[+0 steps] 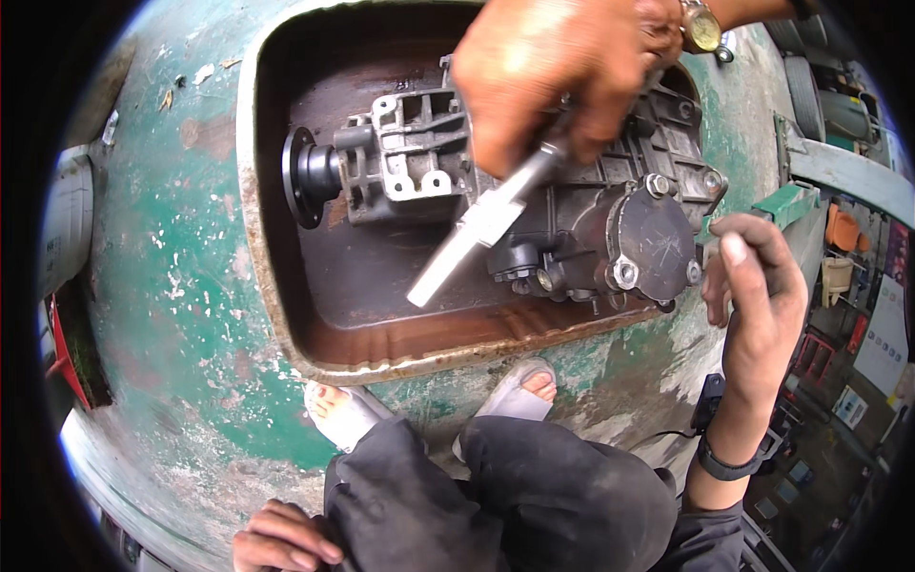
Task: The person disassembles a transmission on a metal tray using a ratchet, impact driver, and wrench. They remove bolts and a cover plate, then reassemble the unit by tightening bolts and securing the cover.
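A grey metal gearbox lies in a rusty-rimmed tray; a round black flange sticks out at its left end. My right hand is beside the gearbox's round bolted cover, fingers loosely curled and apart, with nothing visible in them. Down at the lower left, my left hand lies by my knee, its fingers stretched out and holding nothing I can see. Over the gearbox, another person's hand, blurred, grips a shiny silver rod-shaped tool slanting down over the tray.
My sandalled feet stand at the tray's near edge on a worn green floor. A white bucket-like container stands at far left. A grey metal beam, tyres and shop items are on the right.
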`<state>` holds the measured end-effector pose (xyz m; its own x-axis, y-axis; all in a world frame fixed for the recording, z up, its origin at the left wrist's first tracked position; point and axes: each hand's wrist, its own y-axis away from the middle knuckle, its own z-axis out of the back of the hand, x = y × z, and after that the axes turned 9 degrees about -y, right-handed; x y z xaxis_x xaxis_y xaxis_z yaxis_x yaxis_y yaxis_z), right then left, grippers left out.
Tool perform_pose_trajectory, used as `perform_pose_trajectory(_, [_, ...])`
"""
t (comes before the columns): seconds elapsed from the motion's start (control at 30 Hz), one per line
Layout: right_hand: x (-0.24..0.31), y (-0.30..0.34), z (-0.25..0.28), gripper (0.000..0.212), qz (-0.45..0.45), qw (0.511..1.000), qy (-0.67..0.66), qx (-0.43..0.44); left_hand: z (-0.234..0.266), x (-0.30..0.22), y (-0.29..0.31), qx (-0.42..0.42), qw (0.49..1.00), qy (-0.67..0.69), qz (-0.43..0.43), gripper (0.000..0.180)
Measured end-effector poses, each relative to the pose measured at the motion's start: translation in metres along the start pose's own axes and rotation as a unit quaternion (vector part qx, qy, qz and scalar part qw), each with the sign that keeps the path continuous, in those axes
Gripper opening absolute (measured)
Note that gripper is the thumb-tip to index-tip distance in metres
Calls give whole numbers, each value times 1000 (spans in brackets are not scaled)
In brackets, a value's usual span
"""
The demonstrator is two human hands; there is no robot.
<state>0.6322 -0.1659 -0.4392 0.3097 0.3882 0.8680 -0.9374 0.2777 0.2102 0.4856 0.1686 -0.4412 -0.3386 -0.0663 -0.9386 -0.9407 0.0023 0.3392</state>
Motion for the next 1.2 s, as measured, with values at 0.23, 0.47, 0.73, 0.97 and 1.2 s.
perform_pose_trajectory(0.23, [-25, -75, 15, 25, 118, 985, 129, 1, -2, -5, 7, -6, 999, -24, 24, 16])
perform_pose_trajectory(0.47, [-82, -143, -3, 48, 206, 952, 208, 92, -5, -13, 7, -6, 998, -34, 61, 9])
perform_pose_trajectory(0.73, [-63, -136, -14, 23, 202, 962, 175, 52, -13, -14, 8, -19, 996, -62, 60, 13])
perform_pose_trajectory(0.97, [-2, -124, -22, 28, 80, 965, -27, 247, -24, -13, -3, -15, 998, -17, 66, 9])
perform_pose_trajectory(1.2, [36, -146, -39, 32, 97, 944, 123, 291, -26, -8, -21, -60, 996, -62, 7, 20])
